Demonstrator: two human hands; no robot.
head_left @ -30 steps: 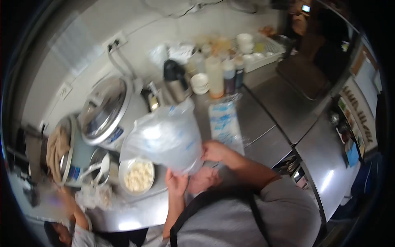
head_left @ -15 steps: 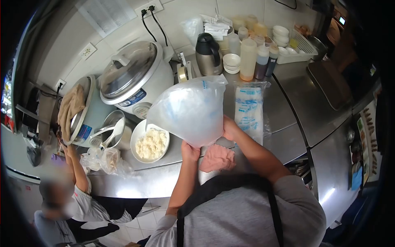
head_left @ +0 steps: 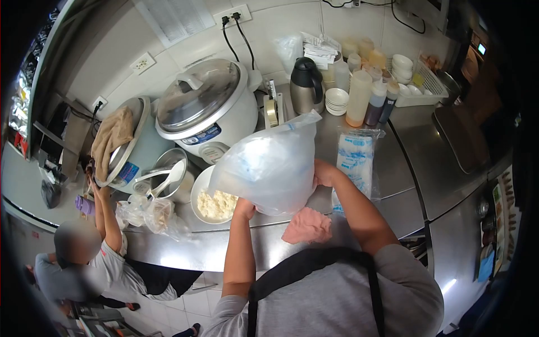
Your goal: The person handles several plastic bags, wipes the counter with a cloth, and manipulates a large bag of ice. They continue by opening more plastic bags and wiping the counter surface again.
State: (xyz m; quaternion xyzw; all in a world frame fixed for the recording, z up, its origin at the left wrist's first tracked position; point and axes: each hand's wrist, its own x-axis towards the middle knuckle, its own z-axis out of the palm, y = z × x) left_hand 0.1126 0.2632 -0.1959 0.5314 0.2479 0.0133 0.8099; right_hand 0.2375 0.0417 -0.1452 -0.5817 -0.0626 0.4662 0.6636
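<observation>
A large, puffed-out translucent plastic bag (head_left: 266, 165) is held up over the steel counter. My left hand (head_left: 245, 208) grips its lower left edge, and my right hand (head_left: 324, 172) grips its right side. Both hands' fingers are partly hidden by the bag. Left of the bag stands a white bowl of rice (head_left: 217, 205), partly covered by it. A crumpled pink cloth (head_left: 306, 226) lies just below the bag, near the counter's front edge. Flat packaged bags with blue print (head_left: 355, 164) lie beyond my right hand.
A large rice cooker (head_left: 202, 104), a steel pot with ladles (head_left: 173, 175) and knotted plastic bags (head_left: 154, 214) stand to the left. Behind are a thermos (head_left: 306, 85), small bowls (head_left: 336, 101) and sauce bottles (head_left: 359, 96). Another person (head_left: 106, 258) reaches toward a lidded container (head_left: 126, 147).
The bag and my hands have shifted left relative to the bowl, so the bag covers more of its right side. The view has moved, and everything on the counter appears lower and further right.
</observation>
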